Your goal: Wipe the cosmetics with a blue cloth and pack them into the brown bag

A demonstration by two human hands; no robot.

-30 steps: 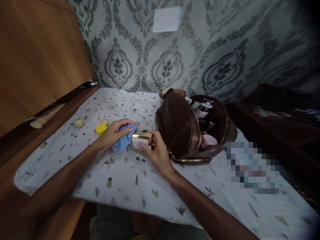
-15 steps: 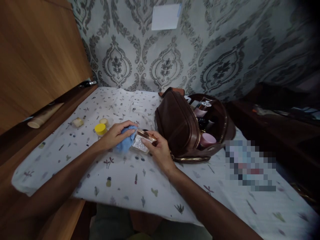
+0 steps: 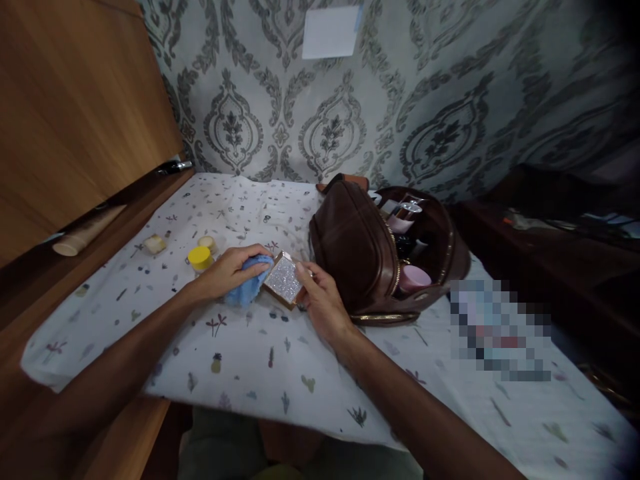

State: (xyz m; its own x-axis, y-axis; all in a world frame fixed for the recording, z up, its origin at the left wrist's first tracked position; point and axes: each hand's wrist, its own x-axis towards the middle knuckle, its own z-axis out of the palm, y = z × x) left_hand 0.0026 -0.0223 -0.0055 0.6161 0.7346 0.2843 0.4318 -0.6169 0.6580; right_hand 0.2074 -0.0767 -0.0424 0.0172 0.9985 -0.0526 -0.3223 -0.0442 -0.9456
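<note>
My left hand (image 3: 231, 270) is closed around a crumpled blue cloth (image 3: 245, 283). The cloth's right edge meets the corner of a square case (image 3: 285, 279) with a silver glitter face and gold-coloured sides. My right hand (image 3: 323, 300) grips this case by its right side, thumb on the glitter face. Both hands are above the patterned white cover, left of an open brown cosmetic bag (image 3: 355, 247). Inside the bag are a pink-lidded jar (image 3: 415, 279) and a bottle with a shiny cap (image 3: 407, 213). What the case contains cannot be seen.
A yellow-lidded jar (image 3: 200, 258), a small pale round pot (image 3: 205, 244) and a pale block-like item (image 3: 155, 244) stand at the left. A beige tube (image 3: 90, 230) lies on the wooden ledge. A blurred-out item (image 3: 500, 333) lies right of the bag.
The case has turned in my right hand, so its glitter face now shows more fully. My left hand and the cloth have shifted slightly left.
</note>
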